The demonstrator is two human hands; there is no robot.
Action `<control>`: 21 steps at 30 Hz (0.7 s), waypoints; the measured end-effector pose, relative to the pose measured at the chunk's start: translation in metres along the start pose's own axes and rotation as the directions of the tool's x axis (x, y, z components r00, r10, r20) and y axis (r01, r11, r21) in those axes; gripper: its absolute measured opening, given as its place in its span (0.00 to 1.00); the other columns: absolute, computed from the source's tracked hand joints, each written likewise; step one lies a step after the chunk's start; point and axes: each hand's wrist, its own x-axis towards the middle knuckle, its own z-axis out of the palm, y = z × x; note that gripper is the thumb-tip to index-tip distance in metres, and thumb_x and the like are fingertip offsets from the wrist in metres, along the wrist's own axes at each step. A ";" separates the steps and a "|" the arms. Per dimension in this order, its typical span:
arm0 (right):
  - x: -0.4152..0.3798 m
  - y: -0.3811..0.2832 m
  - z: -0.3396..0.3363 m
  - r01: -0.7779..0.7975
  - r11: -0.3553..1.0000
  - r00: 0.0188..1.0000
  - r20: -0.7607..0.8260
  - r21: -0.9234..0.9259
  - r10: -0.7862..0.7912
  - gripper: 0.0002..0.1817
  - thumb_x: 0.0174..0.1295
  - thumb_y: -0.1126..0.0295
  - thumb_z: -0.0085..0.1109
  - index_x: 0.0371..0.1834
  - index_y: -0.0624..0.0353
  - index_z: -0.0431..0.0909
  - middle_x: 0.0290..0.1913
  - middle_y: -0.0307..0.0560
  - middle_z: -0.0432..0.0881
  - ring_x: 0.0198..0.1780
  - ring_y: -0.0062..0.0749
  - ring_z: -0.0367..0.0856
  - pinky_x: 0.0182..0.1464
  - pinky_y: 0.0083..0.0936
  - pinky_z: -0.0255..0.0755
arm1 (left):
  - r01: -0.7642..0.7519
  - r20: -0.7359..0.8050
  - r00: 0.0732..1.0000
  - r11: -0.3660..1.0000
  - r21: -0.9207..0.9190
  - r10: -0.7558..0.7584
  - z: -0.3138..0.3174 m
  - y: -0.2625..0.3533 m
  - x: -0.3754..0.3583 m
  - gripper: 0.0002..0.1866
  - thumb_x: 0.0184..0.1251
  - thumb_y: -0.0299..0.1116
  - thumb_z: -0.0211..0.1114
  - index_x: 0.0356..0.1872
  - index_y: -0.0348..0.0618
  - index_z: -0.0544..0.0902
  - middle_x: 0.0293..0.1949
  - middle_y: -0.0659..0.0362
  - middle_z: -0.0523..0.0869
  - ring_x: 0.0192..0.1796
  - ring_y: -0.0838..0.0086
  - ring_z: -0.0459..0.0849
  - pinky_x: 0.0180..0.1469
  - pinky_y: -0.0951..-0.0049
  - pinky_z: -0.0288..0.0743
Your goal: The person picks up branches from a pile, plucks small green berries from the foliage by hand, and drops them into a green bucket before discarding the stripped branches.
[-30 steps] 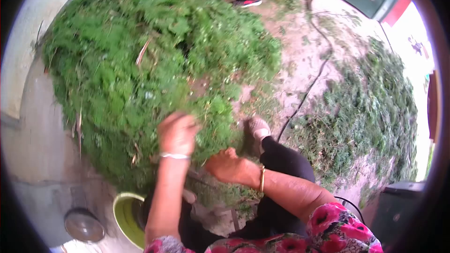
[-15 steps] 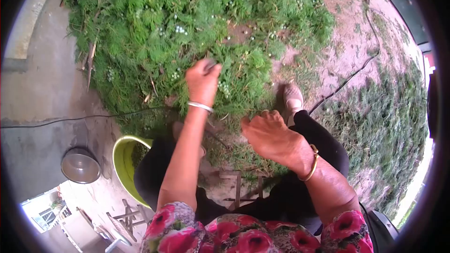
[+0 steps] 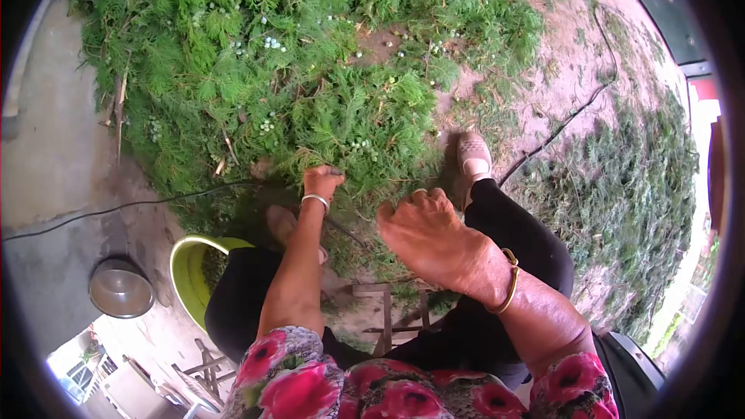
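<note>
My left hand [image 3: 320, 181], with a silver bangle at the wrist, is closed at the near edge of a heap of green conifer sprigs [image 3: 341, 112]. A small dark object shows between its thumb and fingers, too little of it to name. My right hand [image 3: 425, 231], with a gold bangle, is turned back up in front of my lap, its fingers curled under. Whatever is in the right palm is hidden. Pale bluish seed cones [image 3: 272, 43] dot the heap. Both hands are apart from each other.
A yellow-green bucket [image 3: 182, 264] stands by my left knee, with dark bits inside. Left of it sits a metal bowl [image 3: 122, 289]. A black cable [image 3: 555, 136] crosses the ground. Darker cut greenery [image 3: 621, 186] is spread at right. A wooden stool [image 3: 386, 318] shows below.
My left hand has come down and back from over the heap toward its near edge, still closed. My right hand has shifted slightly left, and the whole view has drifted a little.
</note>
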 end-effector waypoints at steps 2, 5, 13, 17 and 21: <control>-0.005 0.000 0.003 0.024 1.000 0.998 -0.058 -0.014 -0.025 0.17 0.50 0.75 0.52 0.43 0.71 0.73 0.32 0.57 0.80 0.40 0.44 0.80 0.42 0.38 0.70 | -0.079 -0.097 0.991 0.992 0.095 0.089 0.009 -0.048 0.020 0.21 0.43 0.28 0.72 0.43 0.34 0.81 0.29 0.51 0.85 0.24 0.69 0.80 0.24 0.71 0.73; -0.009 -0.002 0.005 0.044 0.999 0.993 -0.112 -0.025 -0.047 0.16 0.50 0.75 0.52 0.42 0.71 0.72 0.31 0.56 0.80 0.39 0.44 0.80 0.41 0.38 0.70 | -0.134 0.044 0.991 0.971 0.200 0.127 -0.001 0.000 -0.031 0.29 0.39 0.36 0.74 0.49 0.41 0.81 0.53 0.42 0.77 0.51 0.55 0.79 0.52 0.62 0.74; -0.023 0.004 0.027 0.058 0.982 0.899 -0.417 -0.180 -0.130 0.15 0.46 0.75 0.54 0.39 0.70 0.73 0.28 0.51 0.78 0.36 0.41 0.78 0.37 0.35 0.68 | 0.149 0.140 0.981 0.984 -0.102 -0.134 0.032 -0.009 -0.024 0.36 0.45 0.33 0.73 0.58 0.29 0.71 0.34 0.49 0.84 0.28 0.68 0.82 0.30 0.66 0.76; -0.017 0.005 0.007 0.046 0.997 0.948 -0.311 -0.060 -0.062 0.15 0.46 0.75 0.55 0.38 0.69 0.73 0.29 0.52 0.78 0.36 0.41 0.78 0.38 0.36 0.68 | 0.164 0.158 0.984 0.728 -0.666 -0.078 0.023 -0.020 -0.016 0.22 0.51 0.22 0.67 0.49 0.28 0.76 0.31 0.56 0.83 0.29 0.76 0.78 0.28 0.76 0.70; -0.017 0.004 0.003 0.028 1.000 0.977 -0.212 0.005 -0.026 0.16 0.47 0.75 0.54 0.40 0.71 0.72 0.29 0.51 0.78 0.37 0.42 0.78 0.40 0.37 0.69 | 0.049 0.049 0.999 0.777 -0.627 -0.024 0.033 -0.005 -0.036 0.20 0.45 0.25 0.72 0.42 0.31 0.79 0.25 0.58 0.82 0.21 0.79 0.74 0.22 0.75 0.68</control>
